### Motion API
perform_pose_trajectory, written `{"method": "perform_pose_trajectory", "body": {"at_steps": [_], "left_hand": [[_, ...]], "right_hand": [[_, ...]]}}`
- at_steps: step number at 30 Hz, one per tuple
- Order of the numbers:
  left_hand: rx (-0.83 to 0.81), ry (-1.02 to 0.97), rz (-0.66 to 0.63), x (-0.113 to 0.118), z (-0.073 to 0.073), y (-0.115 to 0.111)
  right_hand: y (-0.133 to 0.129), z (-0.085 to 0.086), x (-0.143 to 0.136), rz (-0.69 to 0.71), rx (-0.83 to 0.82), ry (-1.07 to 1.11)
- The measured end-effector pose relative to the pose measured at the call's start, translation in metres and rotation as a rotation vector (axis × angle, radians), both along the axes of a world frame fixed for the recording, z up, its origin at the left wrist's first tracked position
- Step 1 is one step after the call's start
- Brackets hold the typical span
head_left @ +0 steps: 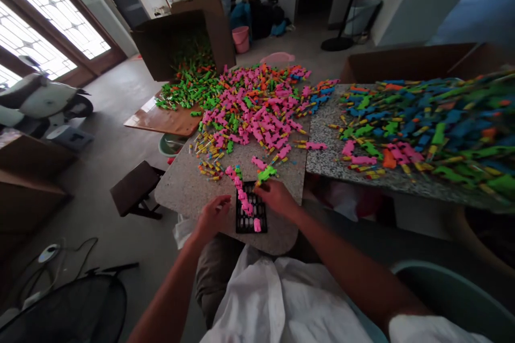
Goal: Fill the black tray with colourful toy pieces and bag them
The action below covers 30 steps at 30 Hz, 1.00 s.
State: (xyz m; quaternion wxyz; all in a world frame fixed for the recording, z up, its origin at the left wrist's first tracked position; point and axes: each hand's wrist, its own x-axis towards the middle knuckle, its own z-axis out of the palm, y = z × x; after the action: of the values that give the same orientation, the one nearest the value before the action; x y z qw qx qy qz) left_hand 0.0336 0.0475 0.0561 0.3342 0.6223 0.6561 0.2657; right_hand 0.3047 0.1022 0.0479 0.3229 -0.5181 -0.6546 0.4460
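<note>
A small black grid tray (251,222) lies near the front edge of a speckled stone table (183,187). A row of pink plastic toy pieces (243,198) stands in its left column. My left hand (213,215) rests at the tray's left side, fingers curled against it. My right hand (276,195) is at the tray's upper right corner and holds a green plastic toy piece (266,173) just above the tray. Behind lies a large heap of pink toy pieces (257,112) mixed with small yellow darts (209,163).
A tipped cardboard box (185,37) spills green pieces (187,91) onto a wooden board. A second stone slab (322,155) at right carries blue and green pieces. A dark stool (134,187) stands left, a fan (76,311) bottom left, a green chair (454,295) bottom right.
</note>
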Motion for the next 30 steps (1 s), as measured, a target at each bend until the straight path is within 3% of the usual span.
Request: {"method": "perform_pose_trajectory", "body": {"at_steps": [2,5,9,13,26,30], "left_hand": [[0.031,0.042,-0.039,0.007,-0.017,0.003],[0.066,0.078,-0.07,0.015,-0.027,0.009],[0.065,0.109,-0.077,0.024,-0.026,0.016],[0.069,0.132,-0.112,0.028,-0.027,0.018],[0.057,0.318,-0.138,0.034,-0.031,0.024],[0.096,0.34,-0.126,0.034,-0.036,0.022]], "right_hand": [[0.002,-0.005,-0.013,0.059,-0.026,-0.123],[0.005,-0.007,-0.023,0.123,0.005,-0.296],[0.004,-0.009,-0.027,0.188,0.094,-0.45],[0.0,-0.01,-0.029,0.225,0.151,-0.46],[0.004,-0.016,-0.039,0.272,0.146,-0.477],[0.007,-0.009,-0.039,0.282,0.135,-0.473]]}}
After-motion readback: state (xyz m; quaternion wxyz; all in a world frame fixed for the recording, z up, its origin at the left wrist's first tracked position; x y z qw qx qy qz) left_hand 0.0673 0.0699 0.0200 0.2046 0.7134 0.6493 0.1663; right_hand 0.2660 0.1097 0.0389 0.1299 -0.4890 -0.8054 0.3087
